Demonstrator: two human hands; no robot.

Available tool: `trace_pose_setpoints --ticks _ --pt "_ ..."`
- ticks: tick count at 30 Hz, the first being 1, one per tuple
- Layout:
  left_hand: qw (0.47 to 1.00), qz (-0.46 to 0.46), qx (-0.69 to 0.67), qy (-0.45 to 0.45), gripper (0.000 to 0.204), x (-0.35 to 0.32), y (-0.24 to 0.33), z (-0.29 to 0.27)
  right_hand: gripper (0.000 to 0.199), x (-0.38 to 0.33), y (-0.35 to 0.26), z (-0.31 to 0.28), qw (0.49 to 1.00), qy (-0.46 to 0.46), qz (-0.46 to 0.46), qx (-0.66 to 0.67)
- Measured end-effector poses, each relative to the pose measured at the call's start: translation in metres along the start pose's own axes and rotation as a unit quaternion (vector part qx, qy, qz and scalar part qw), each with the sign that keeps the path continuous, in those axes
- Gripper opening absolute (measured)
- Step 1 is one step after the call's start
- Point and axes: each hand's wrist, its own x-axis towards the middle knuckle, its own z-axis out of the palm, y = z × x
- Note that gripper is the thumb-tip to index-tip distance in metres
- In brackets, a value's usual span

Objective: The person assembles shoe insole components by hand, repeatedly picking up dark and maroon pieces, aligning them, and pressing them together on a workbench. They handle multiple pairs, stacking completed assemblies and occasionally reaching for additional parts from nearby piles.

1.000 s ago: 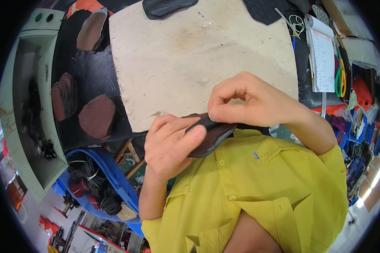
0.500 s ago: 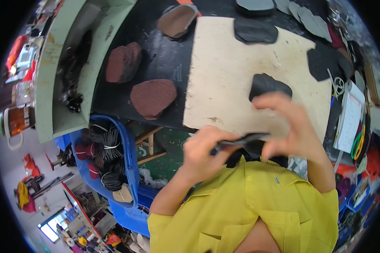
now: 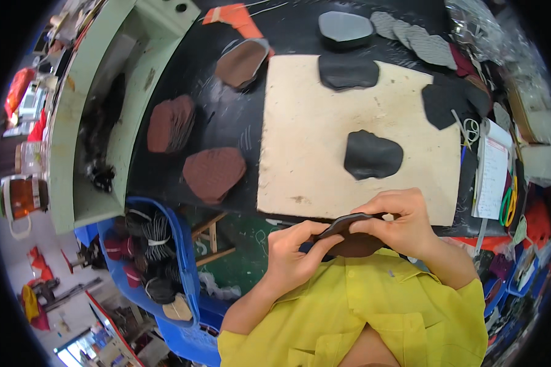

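Observation:
Close in front of my chest, both hands hold a dark leather piece by its upper edge, its brownish face partly showing. My left hand pinches the left end between thumb and fingers. The right end is gripped by my right hand, thumb on the near side. Beyond them, a black leather piece lies flat on a cream board. Another black piece lies across the board's far edge. Some of my fingertips are hidden behind the held piece.
Left of the board are stacks of brown pieces. Grey pieces and a grey-topped stack lie at the back. A notepad and yellow-green-handled scissors are at right. A blue tub of cord bundles stands lower left.
My right hand, apart from the leather piece and blurred before, now pinches its right end. The piece has turned to show its brownish face. The whole view has shifted, with the board appearing lower.

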Motion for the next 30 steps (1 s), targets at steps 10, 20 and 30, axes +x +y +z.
trace_pose_setpoints --ticks 10,20,30 --pt "0.910 -0.007 0.063 0.410 0.045 0.040 -0.075 -0.119 0.012 0.016 0.048 -0.043 0.923 0.183 -0.180 -0.287" --pt "0.904 0.263 0.309 -0.132 0.096 0.060 -0.021 0.048 0.016 0.015 0.067 -0.028 0.909 0.047 -0.226 -0.346" --pt "0.856 0.202 0.399 -0.261 0.119 0.068 -0.024 0.058 0.019 0.187 0.068 -0.118 0.909 0.183 -0.166 -0.335"
